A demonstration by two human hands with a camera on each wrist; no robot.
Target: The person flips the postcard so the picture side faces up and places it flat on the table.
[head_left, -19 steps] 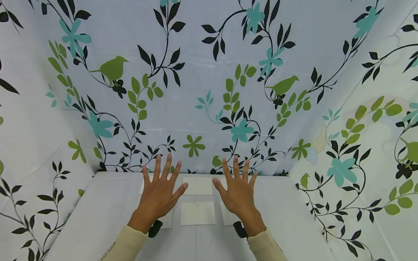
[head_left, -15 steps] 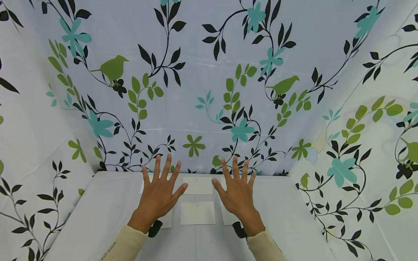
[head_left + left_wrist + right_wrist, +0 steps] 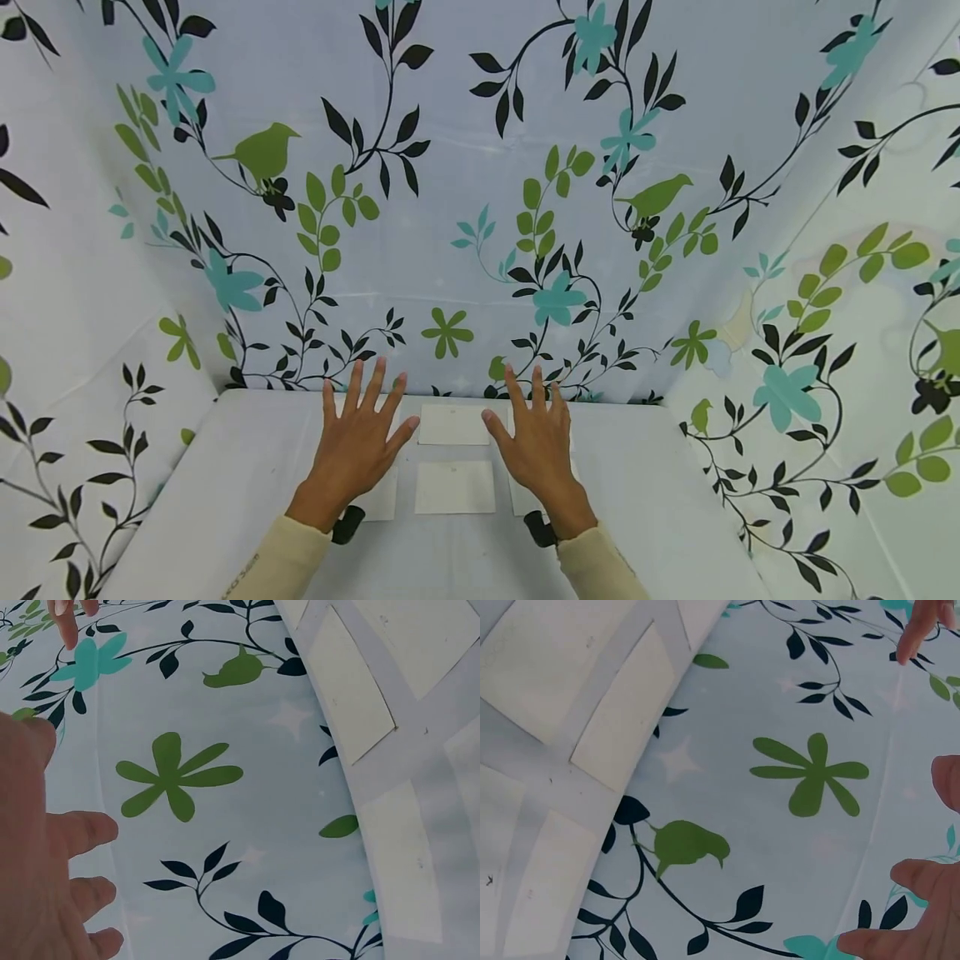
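Observation:
Both bare hands are held out with fingers spread, palms down, and nothing is in either one. My left hand (image 3: 356,446) is over the left side of the white table, partly covering pale cards there. To its right, my right hand (image 3: 536,446) partly hides the cards on that side. Between the hands lie a far middle card (image 3: 453,425) and a near middle card (image 3: 454,487). In the left wrist view, a blank card (image 3: 349,682) lies apart from the left hand's fingers (image 3: 82,832). The right wrist view shows another card (image 3: 626,705), away from the right hand's fingers (image 3: 915,877).
A curtain (image 3: 442,200) printed with leaves, flowers and birds hangs behind the table's far edge, and similar cloth (image 3: 825,467) covers the sides. The white tabletop (image 3: 652,500) extends beyond the cards on both sides. Each wrist wears a small black device (image 3: 347,525).
Both hands have shifted slightly to the left, and the fingers of the right hand look a little closer together. The head view has tilted a little. The cards stay where they were.

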